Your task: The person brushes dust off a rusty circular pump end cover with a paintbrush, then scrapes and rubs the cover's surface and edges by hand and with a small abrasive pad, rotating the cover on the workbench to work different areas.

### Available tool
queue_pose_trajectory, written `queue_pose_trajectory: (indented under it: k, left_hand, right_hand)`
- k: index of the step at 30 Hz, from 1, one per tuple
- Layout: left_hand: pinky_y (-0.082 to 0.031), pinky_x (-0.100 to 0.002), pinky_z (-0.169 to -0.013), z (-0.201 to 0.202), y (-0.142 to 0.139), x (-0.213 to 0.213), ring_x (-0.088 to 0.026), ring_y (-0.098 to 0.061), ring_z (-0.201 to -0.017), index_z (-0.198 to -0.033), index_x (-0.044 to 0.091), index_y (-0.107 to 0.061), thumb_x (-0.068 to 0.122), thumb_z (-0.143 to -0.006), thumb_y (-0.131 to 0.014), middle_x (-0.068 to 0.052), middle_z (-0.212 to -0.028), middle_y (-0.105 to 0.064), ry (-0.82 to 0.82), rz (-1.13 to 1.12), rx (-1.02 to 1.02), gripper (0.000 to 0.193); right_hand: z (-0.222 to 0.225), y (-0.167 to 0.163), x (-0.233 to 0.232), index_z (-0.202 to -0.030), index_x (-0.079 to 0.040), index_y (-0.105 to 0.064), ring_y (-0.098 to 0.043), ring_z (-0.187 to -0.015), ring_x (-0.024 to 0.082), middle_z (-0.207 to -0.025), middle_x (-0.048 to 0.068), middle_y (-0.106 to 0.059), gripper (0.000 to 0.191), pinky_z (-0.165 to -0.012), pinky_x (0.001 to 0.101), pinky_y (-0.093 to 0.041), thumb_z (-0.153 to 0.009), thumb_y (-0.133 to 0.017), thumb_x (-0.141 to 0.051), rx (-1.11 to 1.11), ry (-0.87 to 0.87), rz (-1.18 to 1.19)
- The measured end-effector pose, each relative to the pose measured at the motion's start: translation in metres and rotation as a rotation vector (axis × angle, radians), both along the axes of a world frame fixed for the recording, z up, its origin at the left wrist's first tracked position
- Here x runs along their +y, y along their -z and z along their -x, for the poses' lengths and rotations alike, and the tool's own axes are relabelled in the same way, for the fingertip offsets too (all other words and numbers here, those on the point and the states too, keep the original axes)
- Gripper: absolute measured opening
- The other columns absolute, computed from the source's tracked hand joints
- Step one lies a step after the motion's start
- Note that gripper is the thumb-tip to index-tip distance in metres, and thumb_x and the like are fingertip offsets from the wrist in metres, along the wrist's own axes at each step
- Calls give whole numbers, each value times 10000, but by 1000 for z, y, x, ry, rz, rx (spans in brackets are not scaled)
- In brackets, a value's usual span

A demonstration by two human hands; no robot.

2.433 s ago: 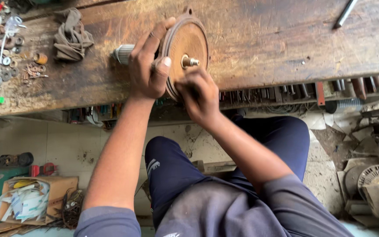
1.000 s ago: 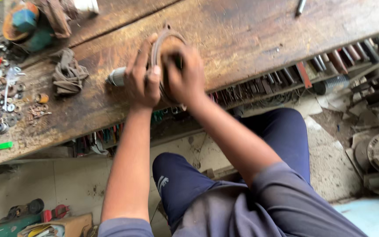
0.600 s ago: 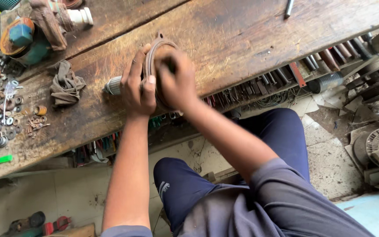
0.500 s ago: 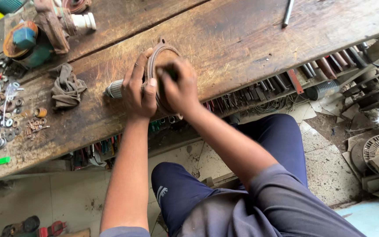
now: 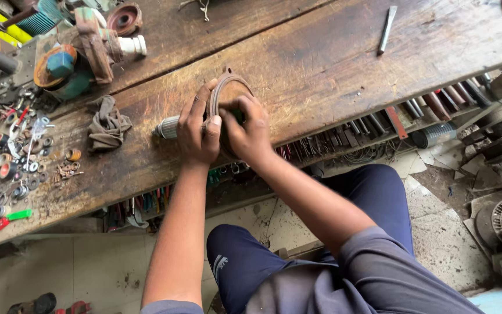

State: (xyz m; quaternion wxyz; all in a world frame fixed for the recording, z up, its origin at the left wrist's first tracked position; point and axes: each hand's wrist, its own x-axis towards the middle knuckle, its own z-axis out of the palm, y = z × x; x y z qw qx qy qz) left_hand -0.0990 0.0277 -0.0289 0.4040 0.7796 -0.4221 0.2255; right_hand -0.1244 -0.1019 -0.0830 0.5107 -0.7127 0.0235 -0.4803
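Both hands have shifted little: left hand grips the round motor end cover at the workbench's near edge; right hand seemingly clasps its face.

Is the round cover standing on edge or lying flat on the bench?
On edge. The round metal cover shows its rim upward, pinched between left hand and right hand.

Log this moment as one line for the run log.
left hand: grips round metal cover rim | right hand: pressed on cover face | shaft end: sticks out left | place: wooden bench edge
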Motion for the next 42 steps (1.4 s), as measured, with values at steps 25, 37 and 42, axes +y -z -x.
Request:
queue_pose_trajectory:
  k: [25,37,42]
  left_hand:
    - [-533,-525,-1109,-6,7,1,-455,-679,-1252,-1453,21,-582,632,-1087,-313,-271,-1345,-677,38,12,-15,762]
    - [-528,-500,-1124,-3,3,1,-445,-668,-1282,-1454,22,-600,610,-1059,-323,-270,-1358,-668,19,8,22,760]
    - [-519,-500,-1136,-2,4,0,-447,-668,-1290,-1447,-10,-584,584,-1067,-340,-268,-1372,-672,36,8,38,746]
  right_hand:
    - [30,-5,-1,-972,-66,-688,-646,-905,271,-932,94,-688,94,-809,395,-489,-899,-721,-18,-56,-152,111]
    - [37,-10,-3,-1010,-73,-680,-632,-930,293,-965,103,-690,103,-847,427,-471,-927,-728,-35,-14,-166,98]
    - [49,-12,-10,-1010,-52,-647,-609,-961,326,-975,126,-656,136,-860,452,-450,-899,-713,-9,-83,-228,231]
